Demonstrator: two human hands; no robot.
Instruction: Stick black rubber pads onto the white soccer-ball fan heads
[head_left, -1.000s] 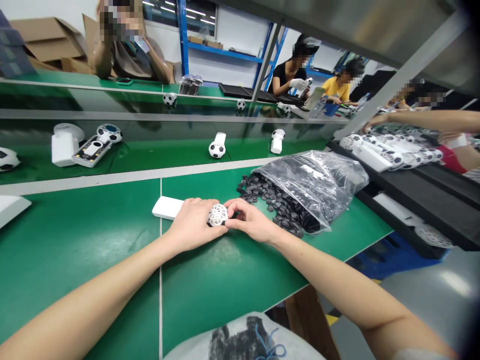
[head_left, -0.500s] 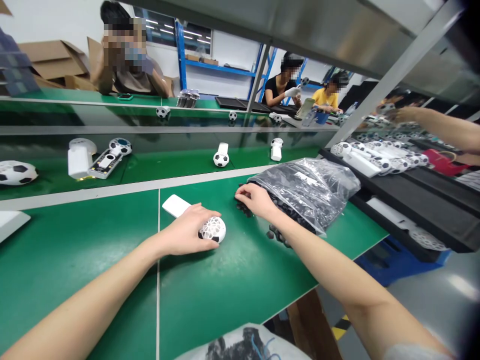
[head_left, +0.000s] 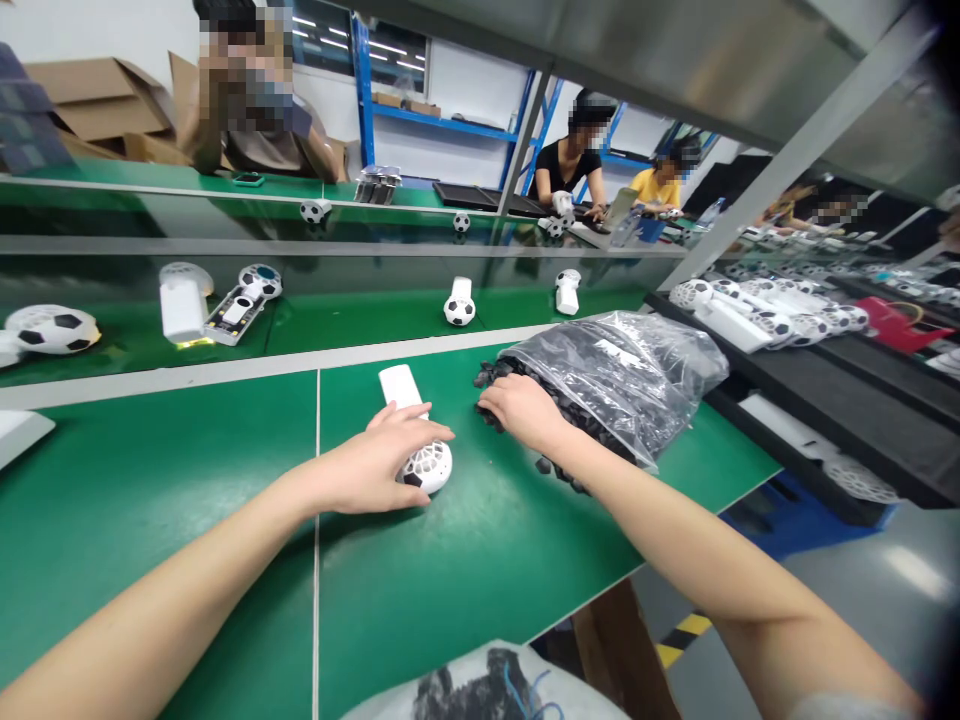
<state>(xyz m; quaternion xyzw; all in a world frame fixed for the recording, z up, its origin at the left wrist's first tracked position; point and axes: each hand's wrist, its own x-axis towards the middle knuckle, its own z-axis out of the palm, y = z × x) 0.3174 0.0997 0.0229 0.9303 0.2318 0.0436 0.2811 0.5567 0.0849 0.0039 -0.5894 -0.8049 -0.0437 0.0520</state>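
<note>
On the green table, my left hand (head_left: pixel 379 465) curves over a white device with a soccer-ball-shaped end (head_left: pixel 429 468), thumb and fingers around the ball. White openwork and a few black patches show on that end; its flat white handle (head_left: pixel 401 388) points away from me. At the mouth of a clear plastic bag (head_left: pixel 637 375), my right hand (head_left: pixel 521 408) has its bent fingers pressed together among small black pieces (head_left: pixel 491 375). Its fingertips are partly hidden, so how many pieces they hold does not show.
Beyond the table's pale edge, a green conveyor belt carries several soccer-ball devices (head_left: pixel 460 305), one with its circuit board (head_left: pixel 238 310) exposed. Black trays of white devices (head_left: pixel 750 310) stand at the right. A metal post (head_left: pixel 795 140) slants overhead. Several people sit across the line.
The device under my left hand has turned, its handle swinging from the left to point away from me. My right hand has shifted slightly among the black pieces. Devices on the belt have moved right.
</note>
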